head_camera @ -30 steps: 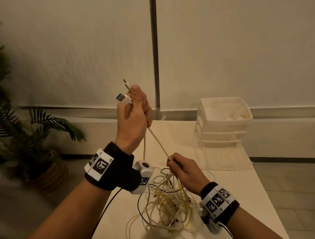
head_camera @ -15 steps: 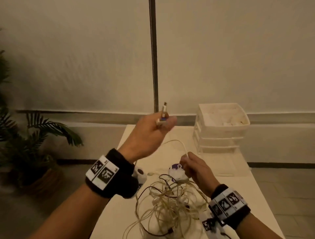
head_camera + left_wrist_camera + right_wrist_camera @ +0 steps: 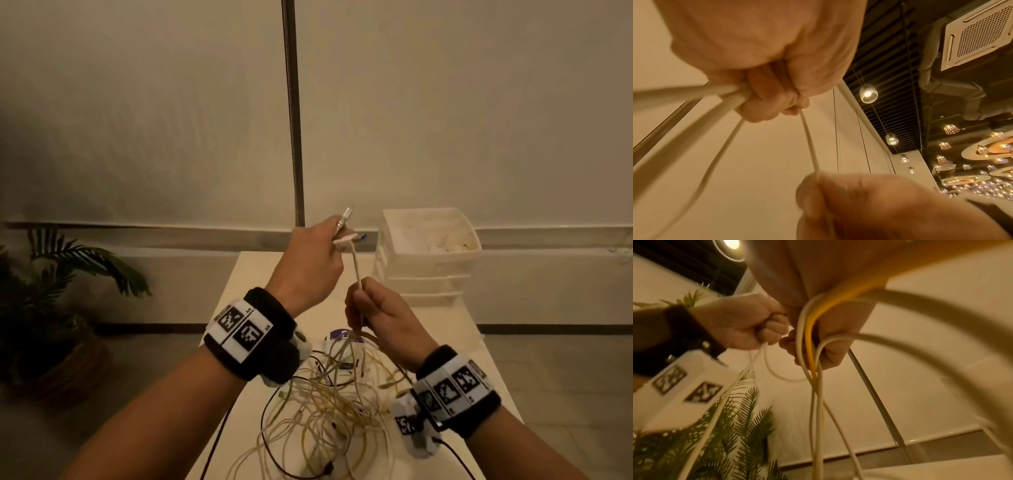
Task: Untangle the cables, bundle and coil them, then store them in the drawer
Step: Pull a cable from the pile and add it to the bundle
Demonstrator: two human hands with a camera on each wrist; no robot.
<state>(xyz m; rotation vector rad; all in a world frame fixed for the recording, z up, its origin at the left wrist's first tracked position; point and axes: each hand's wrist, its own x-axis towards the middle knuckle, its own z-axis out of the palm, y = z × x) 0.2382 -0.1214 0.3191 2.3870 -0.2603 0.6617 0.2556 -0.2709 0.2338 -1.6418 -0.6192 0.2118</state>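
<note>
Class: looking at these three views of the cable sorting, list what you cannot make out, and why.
- Drawer unit contents: head view, too small and dim.
- Cable tangle: head view, cut by the bottom edge.
- Right hand: left wrist view, blurred.
- Purple label: head view, covered by cables.

— Is there any writing you can read here?

— Nothing legible. The left wristband (image 3: 245,334) and the right wristband (image 3: 452,389) carry black-and-white square marker codes (patterns, not letters), with tiny print beside them too small to make out.

— And on the table?

— A purple-and-white label (image 3: 337,334) shows among the cables (image 3: 329,404), mostly covered; its lettering can't be read. The small camera unit (image 3: 409,425) under the right wrist bears another marker code.
</note>
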